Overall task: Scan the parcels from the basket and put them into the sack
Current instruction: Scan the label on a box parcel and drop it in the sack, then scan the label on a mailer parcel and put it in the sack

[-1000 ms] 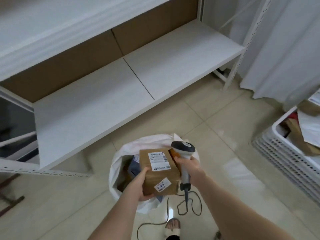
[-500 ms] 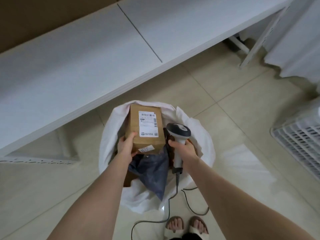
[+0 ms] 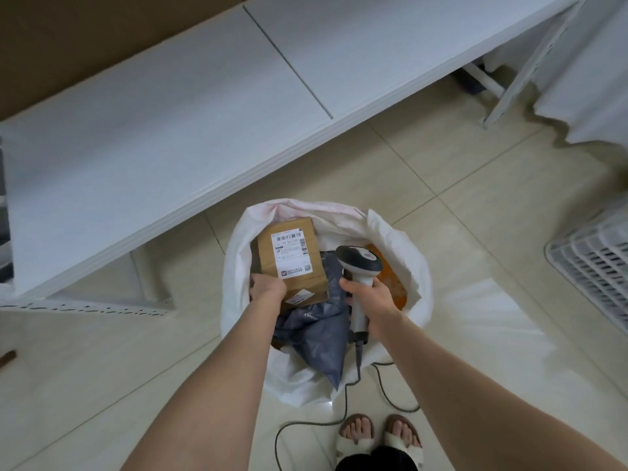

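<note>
A white sack stands open on the floor in front of me. Inside its mouth my left hand grips the near corner of a brown cardboard parcel with white shipping labels on top. The parcel lies on a grey plastic mailer bag and other packages, one of them orange. My right hand holds a grey and white barcode scanner by its handle over the sack's right half, its head pointing away from me. The scanner's cable trails to the floor.
A low white shelf runs across the back, close behind the sack. A white slotted basket shows at the right edge. A white curtain hangs at the top right. My sandalled feet stand on the beige tiles just behind the sack.
My left hand has lowered the cardboard parcel from above the sack down into its mouth, onto the grey mailer. The scanner hand stayed beside it. My view tipped downward.
</note>
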The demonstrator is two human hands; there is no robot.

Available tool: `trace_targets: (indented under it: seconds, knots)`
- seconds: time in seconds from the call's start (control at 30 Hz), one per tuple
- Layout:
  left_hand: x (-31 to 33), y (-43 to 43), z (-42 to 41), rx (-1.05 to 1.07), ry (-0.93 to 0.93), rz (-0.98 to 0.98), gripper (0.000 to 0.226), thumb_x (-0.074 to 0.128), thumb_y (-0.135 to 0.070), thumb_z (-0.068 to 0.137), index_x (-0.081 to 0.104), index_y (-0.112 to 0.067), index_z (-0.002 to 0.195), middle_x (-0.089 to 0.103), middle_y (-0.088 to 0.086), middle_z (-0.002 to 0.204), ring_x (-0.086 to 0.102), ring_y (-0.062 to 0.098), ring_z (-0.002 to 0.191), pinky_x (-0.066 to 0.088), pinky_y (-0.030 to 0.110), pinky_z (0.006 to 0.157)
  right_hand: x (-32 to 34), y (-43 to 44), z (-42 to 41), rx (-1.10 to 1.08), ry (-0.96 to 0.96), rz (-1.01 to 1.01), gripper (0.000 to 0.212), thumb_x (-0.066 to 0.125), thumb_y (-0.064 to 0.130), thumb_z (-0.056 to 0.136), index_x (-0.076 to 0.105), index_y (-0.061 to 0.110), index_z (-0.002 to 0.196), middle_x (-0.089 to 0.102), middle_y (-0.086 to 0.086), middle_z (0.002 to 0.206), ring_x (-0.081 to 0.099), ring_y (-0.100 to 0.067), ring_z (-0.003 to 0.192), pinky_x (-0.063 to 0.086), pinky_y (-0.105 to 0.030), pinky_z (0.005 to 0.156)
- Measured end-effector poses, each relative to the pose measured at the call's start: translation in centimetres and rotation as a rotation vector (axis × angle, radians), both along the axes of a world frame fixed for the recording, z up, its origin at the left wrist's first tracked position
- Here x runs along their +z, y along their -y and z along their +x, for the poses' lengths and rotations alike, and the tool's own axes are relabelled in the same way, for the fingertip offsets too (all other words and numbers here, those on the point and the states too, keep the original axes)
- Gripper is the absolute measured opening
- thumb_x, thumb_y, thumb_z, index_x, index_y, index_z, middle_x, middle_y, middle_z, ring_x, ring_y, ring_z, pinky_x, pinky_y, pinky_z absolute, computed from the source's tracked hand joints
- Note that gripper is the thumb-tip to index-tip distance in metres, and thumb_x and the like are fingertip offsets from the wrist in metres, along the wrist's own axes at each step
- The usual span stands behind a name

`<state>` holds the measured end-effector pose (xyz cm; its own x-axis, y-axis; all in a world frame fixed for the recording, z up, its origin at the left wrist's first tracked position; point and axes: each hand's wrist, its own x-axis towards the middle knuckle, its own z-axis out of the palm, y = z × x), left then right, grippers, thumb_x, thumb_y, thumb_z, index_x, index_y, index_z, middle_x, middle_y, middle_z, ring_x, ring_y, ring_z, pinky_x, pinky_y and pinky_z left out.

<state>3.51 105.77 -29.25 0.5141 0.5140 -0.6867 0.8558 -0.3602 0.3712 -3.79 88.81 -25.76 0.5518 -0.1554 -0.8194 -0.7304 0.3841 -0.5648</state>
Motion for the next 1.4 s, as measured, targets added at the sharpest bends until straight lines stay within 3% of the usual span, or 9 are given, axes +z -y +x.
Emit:
trace_targets:
  seconds: [0.13, 0.27, 0.5, 0.63, 0.7, 0.83, 1.13, 1.33, 1.4]
  knots:
    - [5.4, 2.1, -1.1, -0.082, -0.016, -0.045, 0.034, 0.045, -0.017, 0.097, 0.054, -0.008, 0.128, 0.056, 0.014, 0.128, 0.054, 0.032, 0.113, 0.046, 0.042, 0.1, 5.7, 1.4, -1.6, -0.073, 0.012, 0.063, 0.015, 0.069, 0.005, 0.087, 0.061, 0.004, 0.099, 0.061, -0.013, 0.083, 0.057, -0.018, 0.065, 0.043, -0.025, 0.053]
    - [12.7, 6.5, -1.5, -0.203, -0.002, -0.154, 0.029, 0.049, -0.015, 0.093, 0.057, -0.009, 0.12, 0.059, 0.015, 0.121, 0.058, 0.032, 0.106, 0.049, 0.041, 0.095, 12.2, 4.1, -3.4, -0.165, 0.015, 0.05, 0.011, 0.068, 0.006, 0.086, 0.058, 0.007, 0.084, 0.055, -0.008, 0.063, 0.048, -0.016, 0.051, 0.042, -0.028, 0.053]
    - [24.3, 19.3, -1.7, -0.511, 0.113, -0.297, 0.027, 0.05, -0.007, 0.091, 0.065, -0.006, 0.114, 0.062, 0.016, 0.116, 0.059, 0.03, 0.106, 0.048, 0.031, 0.086, 22.8, 12.9, -6.9, -0.421, 0.065, 0.091, 0.018, 0.064, 0.006, 0.087, 0.053, 0.008, 0.101, 0.057, -0.008, 0.057, 0.055, -0.016, 0.049, 0.05, -0.033, 0.058]
    - [29.4, 28.0, -3.7, -0.577, 0.149, -0.342, 0.024, 0.053, -0.006, 0.089, 0.065, -0.01, 0.11, 0.056, 0.01, 0.099, 0.053, 0.025, 0.085, 0.044, 0.03, 0.078, 27.0, 19.5, -9.4, -0.609, 0.1, 0.082, 0.011, 0.061, 0.001, 0.088, 0.052, 0.006, 0.092, 0.056, -0.004, 0.05, 0.055, -0.013, 0.043, 0.055, -0.029, 0.054]
    - [31.1, 32.3, -4.8, -0.625, 0.172, -0.361, 0.028, 0.054, -0.004, 0.089, 0.065, -0.008, 0.114, 0.058, 0.011, 0.106, 0.054, 0.026, 0.096, 0.045, 0.03, 0.083, 28.7, 23.1, -10.6, -0.679, 0.107, 0.068, 0.01, 0.061, 0.001, 0.087, 0.053, 0.007, 0.087, 0.054, -0.004, 0.048, 0.053, -0.013, 0.04, 0.054, -0.027, 0.052]
    - [33.7, 42.1, -8.0, -0.741, 0.199, -0.378, 0.035, 0.053, -0.003, 0.09, 0.062, -0.008, 0.124, 0.058, 0.011, 0.127, 0.051, 0.028, 0.118, 0.044, 0.033, 0.094, 31.2, 31.5, -13.6, -0.796, 0.138, 0.055, 0.009, 0.059, 0.0, 0.087, 0.052, 0.007, 0.087, 0.052, -0.005, 0.047, 0.05, -0.014, 0.039, 0.051, -0.025, 0.048]
    - [34.8, 64.4, -16.5, -0.9, 0.107, -0.449, 0.033, 0.052, -0.006, 0.089, 0.062, -0.013, 0.12, 0.053, 0.006, 0.098, 0.045, 0.019, 0.074, 0.041, 0.029, 0.065, 32.6, 51.7, -22.1, -0.961, 0.169, 0.098, 0.003, 0.057, 0.001, 0.088, 0.055, 0.002, 0.087, 0.05, -0.008, 0.055, 0.045, -0.014, 0.039, 0.046, -0.027, 0.049]
    - [32.3, 74.6, -19.2, -0.947, 0.046, -0.478, 0.03, 0.054, -0.003, 0.088, 0.064, -0.01, 0.115, 0.054, 0.004, 0.087, 0.045, 0.016, 0.071, 0.04, 0.029, 0.06, 31.2, 62.2, -25.3, -1.052, 0.135, 0.108, 0.01, 0.058, 0.003, 0.09, 0.053, 0.001, 0.082, 0.05, -0.008, 0.052, 0.045, -0.016, 0.041, 0.045, -0.029, 0.05]
    - [30.9, 77.6, -19.0, -0.951, 0.019, -0.487, 0.031, 0.054, -0.003, 0.09, 0.062, -0.009, 0.119, 0.054, 0.006, 0.097, 0.05, 0.021, 0.087, 0.045, 0.034, 0.072, 30.2, 65.5, -25.4, -1.079, 0.125, 0.099, 0.006, 0.059, 0.003, 0.09, 0.054, 0.0, 0.087, 0.051, -0.009, 0.054, 0.046, -0.016, 0.043, 0.047, -0.03, 0.052]
